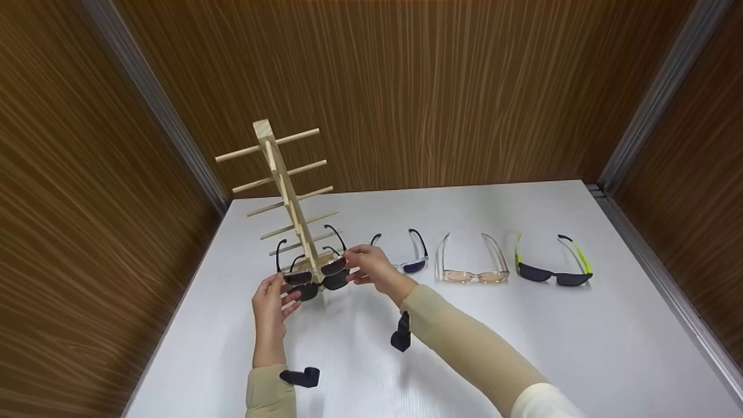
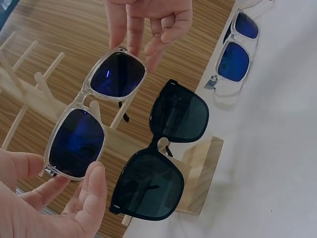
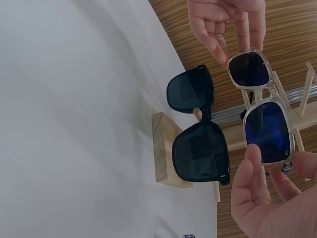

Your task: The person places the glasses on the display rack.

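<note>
Clear-framed sunglasses with dark blue lenses (image 2: pixel 77 144) are held up at the wooden display stand (image 1: pixel 294 212), temples toward the stand. My left hand (image 1: pixel 269 305) pinches their left end between thumb and fingers, while the right hand (image 1: pixel 377 268) pinches the other end. In the left wrist view the bridge overlaps a peg of the stand. Just below them, black sunglasses with dark lenses (image 2: pixel 148 183) hang on the lowest peg, near the stand's wooden base (image 2: pixel 200 173). Higher pegs carry no glasses.
Right of the stand, a row lies on the white table (image 1: pixel 464 348): clear sunglasses with blue lenses (image 1: pixel 414 266), clear-framed glasses with peach lenses (image 1: pixel 492 277), and black sunglasses with yellow-green temples (image 1: pixel 572 280). Wood-grain panels (image 1: pixel 406 93) enclose the back and sides.
</note>
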Demonstrator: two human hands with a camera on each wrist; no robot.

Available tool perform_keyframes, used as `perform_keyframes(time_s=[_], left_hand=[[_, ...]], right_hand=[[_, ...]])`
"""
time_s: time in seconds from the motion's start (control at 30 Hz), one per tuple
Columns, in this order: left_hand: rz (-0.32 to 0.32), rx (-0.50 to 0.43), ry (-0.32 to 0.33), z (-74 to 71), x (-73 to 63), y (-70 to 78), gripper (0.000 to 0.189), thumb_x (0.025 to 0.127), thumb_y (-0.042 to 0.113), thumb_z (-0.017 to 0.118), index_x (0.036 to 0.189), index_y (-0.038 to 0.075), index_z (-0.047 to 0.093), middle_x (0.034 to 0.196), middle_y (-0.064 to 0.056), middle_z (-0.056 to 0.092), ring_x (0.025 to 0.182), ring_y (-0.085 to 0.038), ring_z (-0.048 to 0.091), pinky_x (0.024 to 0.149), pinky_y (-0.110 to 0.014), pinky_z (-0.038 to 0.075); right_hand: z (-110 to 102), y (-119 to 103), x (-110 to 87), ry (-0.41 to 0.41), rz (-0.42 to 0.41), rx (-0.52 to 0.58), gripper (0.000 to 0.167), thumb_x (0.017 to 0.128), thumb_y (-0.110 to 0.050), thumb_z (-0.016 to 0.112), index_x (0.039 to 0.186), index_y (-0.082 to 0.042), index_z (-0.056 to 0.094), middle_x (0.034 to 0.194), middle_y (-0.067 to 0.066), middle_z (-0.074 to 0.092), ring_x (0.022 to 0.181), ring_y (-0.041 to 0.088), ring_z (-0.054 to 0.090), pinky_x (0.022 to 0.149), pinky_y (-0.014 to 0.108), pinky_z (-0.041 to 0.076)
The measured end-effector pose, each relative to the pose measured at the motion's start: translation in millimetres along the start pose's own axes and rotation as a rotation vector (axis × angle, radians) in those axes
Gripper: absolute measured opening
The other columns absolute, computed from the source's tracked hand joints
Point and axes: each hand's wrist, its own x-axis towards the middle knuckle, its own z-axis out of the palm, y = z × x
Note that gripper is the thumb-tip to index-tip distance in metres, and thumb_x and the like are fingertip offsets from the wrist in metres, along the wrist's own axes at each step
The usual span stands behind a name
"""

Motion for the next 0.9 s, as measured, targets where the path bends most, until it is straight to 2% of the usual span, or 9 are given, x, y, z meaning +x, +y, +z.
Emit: perform_keyframes(time_s=[0.23, 0.63, 0.9], left_hand=[[-0.01, -0.006, 0.001, -0.4, 1.1, -1.5, 0.042, 0.098, 0.031, 0.046, 0.128, 0.001, 0.047, 0.114, -0.024, 0.052, 0.073, -0.02, 0.065, 0.065, -0.033, 0.055], [-0.034, -0.014, 0.004, -3.4, 6.1, -1.9, 0.042, 0.097, 0.031, 0.049, 0.127, 0.002, 0.047, 0.114, -0.023, 0.051, 0.074, -0.021, 0.065, 0.065, -0.032, 0.055], [-0.056, -0.01, 0.011, -5.9, 4.2, -7.6, 0.041, 0.098, 0.03, 0.046, 0.128, 0.002, 0.047, 0.105, -0.018, 0.056, 0.076, -0.022, 0.065, 0.067, -0.033, 0.055]], right_hand=[[1, 1, 2.5, -0.001, 0.014, 0.01, 0.029, 0.093, -0.02, 0.056, 0.116, -0.003, 0.056, 0.109, 0.023, 0.059, 0.06, 0.017, 0.062, 0.056, 0.027, 0.051], [0, 5, 8.6, -0.008, 0.021, 0.02, 0.027, 0.093, -0.021, 0.056, 0.113, -0.003, 0.058, 0.104, 0.021, 0.062, 0.058, 0.016, 0.062, 0.057, 0.027, 0.051], [-8, 10, 8.6, -0.014, 0.026, 0.012, 0.029, 0.093, -0.022, 0.056, 0.115, -0.003, 0.057, 0.105, 0.021, 0.063, 0.06, 0.016, 0.064, 0.057, 0.027, 0.052]])
